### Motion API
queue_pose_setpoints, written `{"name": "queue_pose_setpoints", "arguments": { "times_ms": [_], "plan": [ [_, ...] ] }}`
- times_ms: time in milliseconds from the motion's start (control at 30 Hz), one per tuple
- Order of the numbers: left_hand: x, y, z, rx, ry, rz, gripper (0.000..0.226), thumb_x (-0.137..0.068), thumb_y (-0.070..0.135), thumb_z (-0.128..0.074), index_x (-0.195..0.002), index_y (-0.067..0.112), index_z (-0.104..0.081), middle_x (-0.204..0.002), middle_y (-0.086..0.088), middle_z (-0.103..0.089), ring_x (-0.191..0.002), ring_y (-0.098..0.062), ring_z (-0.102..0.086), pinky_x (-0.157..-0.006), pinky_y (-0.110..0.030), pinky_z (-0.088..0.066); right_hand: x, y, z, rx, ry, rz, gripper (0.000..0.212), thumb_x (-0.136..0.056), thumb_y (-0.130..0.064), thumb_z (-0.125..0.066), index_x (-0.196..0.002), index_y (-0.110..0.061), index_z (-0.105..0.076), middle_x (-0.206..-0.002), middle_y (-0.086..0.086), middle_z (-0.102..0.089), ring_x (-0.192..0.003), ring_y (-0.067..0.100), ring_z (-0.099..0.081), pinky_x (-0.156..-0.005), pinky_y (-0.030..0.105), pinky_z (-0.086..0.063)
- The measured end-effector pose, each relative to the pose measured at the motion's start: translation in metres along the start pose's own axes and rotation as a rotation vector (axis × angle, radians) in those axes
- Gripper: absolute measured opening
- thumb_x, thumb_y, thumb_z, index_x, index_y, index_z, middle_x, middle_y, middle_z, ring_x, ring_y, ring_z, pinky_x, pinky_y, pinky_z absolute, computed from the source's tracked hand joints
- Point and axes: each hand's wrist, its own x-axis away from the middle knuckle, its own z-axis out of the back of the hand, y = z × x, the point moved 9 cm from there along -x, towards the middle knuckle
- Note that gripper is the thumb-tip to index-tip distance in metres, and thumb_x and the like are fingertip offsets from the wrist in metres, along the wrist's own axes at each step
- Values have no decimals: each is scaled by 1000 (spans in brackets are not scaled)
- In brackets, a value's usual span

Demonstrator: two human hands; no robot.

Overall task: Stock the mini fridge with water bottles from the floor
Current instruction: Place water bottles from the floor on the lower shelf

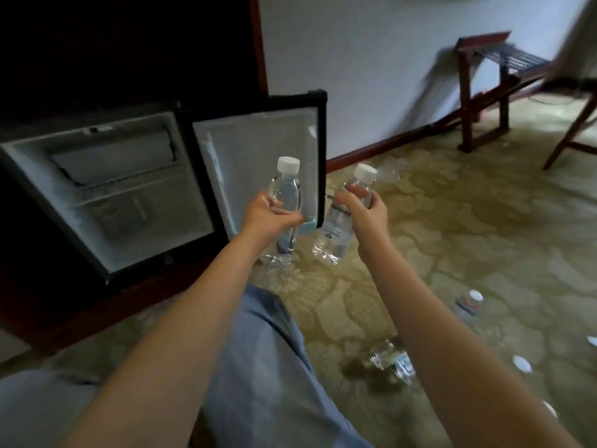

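Clear ribbed plastic bottle (286, 202) gripped by left hand (263, 218), likewise right hand (365, 215)

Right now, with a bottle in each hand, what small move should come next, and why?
Probably carry the left hand and its bottle leftward into the mini fridge: its door stands open and that bottle is nearest. The right hand holds a second bottle ready.
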Motion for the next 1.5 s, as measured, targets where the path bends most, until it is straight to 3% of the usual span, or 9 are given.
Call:
{"name": "queue_pose_setpoints", "arguments": {
  "times_ms": [233,333,433,567,700,933,1067,1233,1500],
  "plan": [
    [13,-11,154,80,325,-7,48,-66,12,-84,-103,5,-54,-81,5,-65,-87,-13,-65,-82,-31,-52,26,-39,-145,154,-324,154,47,-67,-43,-73,-109,-29,-57,-116,0,-61,-106,21,-60,-93,45,-50],
    [24,-38,209,100,429,38,49,-68,10,-82,-108,3,-56,-86,4,-63,-80,-8,-58,-67,-21,-44,40,-33,-202,202,-447,163,44,-74,-39,-73,-112,-25,-56,-113,-1,-61,-105,20,-60,-89,39,-50],
    [26,-69,257,86,533,91,50,-66,15,-83,-108,6,-57,-100,-1,-62,-91,-15,-58,-75,-27,-43,45,-14,-253,263,-535,152,42,-78,-36,-74,-112,-23,-55,-107,-6,-61,-101,14,-60,-81,33,-49],
    [15,-114,300,107,633,150,48,-66,16,-83,-105,8,-56,-92,4,-63,-90,-14,-59,-81,-33,-45,51,15,-315,333,-662,160,35,-82,-32,-73,-107,-27,-49,-88,-23,-49,-79,-4,-50,-63,16,-38],
    [-3,-167,324,131,733,230,52,-63,21,-84,-106,18,-56,-110,-3,-63,-103,-23,-60,-93,-46,-49,34,58,-363,387,-683,131,46,-78,-37,-75,-117,-22,-56,-98,-12,-59,-95,11,-58,-73,26,-43],
    [-64,-257,354,128,744,389,50,-59,24,-87,-100,19,-61,-105,-1,-67,-98,-22,-62,-89,-40,-51,-31,116,-437,630,-752,169,67,-78,-40,-75,-135,-16,-47,-120,-2,-53,-108,16,-51,-79,28,-39],
    [-112,-282,366,102,741,411,66,-54,32,-88,-113,16,-60,-110,-3,-67,-101,-23,-63,-92,-40,-51,-71,159,-465,587,-688,81,70,-76,-37,-77,-134,-19,-42,-114,-7,-49,-105,15,-51,-80,29,-41],
    [-152,-330,358,49,676,426,56,-61,25,-87,-109,19,-58,-99,3,-64,-91,-16,-60,-73,-28,-46,-96,233,-499,621,-704,94,63,-77,-28,-78,-127,-14,-41,-108,-6,-51,-102,17,-54,-78,30,-43],
    [-195,-396,362,180,743,459,53,-56,27,-86,-102,21,-61,-99,2,-68,-90,-17,-66,-69,-24,-50,-128,296,-581,670,-680,189,55,-79,-31,-75,-121,-22,-39,-114,-3,-60,-99,16,-58,-78,30,-45]
  ]
}}
